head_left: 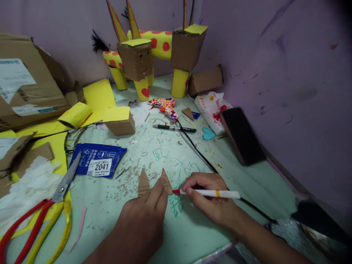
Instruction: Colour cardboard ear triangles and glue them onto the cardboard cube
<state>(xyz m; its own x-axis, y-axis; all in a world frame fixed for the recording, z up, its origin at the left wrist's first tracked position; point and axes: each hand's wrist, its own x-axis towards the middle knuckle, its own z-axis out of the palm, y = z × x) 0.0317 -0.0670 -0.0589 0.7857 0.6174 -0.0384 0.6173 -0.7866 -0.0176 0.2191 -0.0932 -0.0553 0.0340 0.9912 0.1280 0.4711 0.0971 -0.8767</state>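
Under the fingertips of my left hand [147, 214], a small pointed cardboard triangle [167, 185] is held down on the table. Red colour shows along its tip and right edge. Beside it lies a second cardboard triangle [143, 183], plain brown, partly hidden by the same hand. My right hand [206, 200] grips a felt-tip pen [220, 193] with a white barrel, an orange band and a red tip. That tip touches or nearly touches the lower right edge of the held triangle.
Scissors [61, 190] and a blue packet [100, 161] lie left. Behind are a pen [173, 128], a patterned glue gun [166, 106] with a black cord, a phone [242, 135] and a small cardboard box [121, 123]. Two spotted cardboard giraffe-like figures [137, 60] stand by the wall.
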